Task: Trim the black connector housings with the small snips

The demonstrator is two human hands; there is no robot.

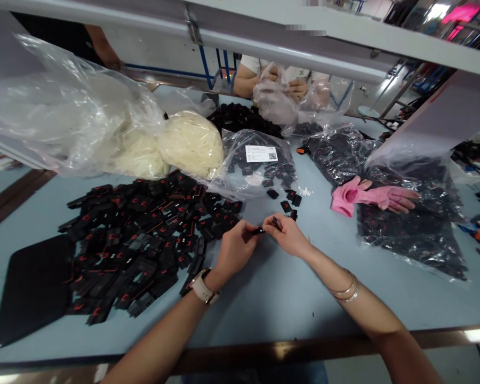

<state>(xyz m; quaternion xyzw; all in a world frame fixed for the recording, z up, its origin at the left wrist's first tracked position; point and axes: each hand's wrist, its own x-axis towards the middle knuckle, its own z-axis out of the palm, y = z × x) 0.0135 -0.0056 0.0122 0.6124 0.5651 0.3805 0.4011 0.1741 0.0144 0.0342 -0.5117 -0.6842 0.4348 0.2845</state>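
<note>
My left hand [238, 245] is closed in a pinch on a small black plastic part [259, 230] with a light spot on it. Fingertips of my right hand [288, 236] meet the same part from the other side. A second dark piece [277, 222] shows between the fingers of that hand; its kind is too small to make out. Just beyond my hands lie several small black parts [285, 206] with red marks, beside a scatter of tiny white pieces [305, 191]. To the left spreads a large heap of black plastic housings [144, 234] with red-orange details.
A black tray [34, 288] lies at the left edge. Behind are bags of cream-coloured parts [194, 141] and a labelled bag of black parts [260, 160]. Pink gloves [372, 197] rest on bagged parts [416, 229] at right. Across the table a person's hands [298, 88] hold a clear bag.
</note>
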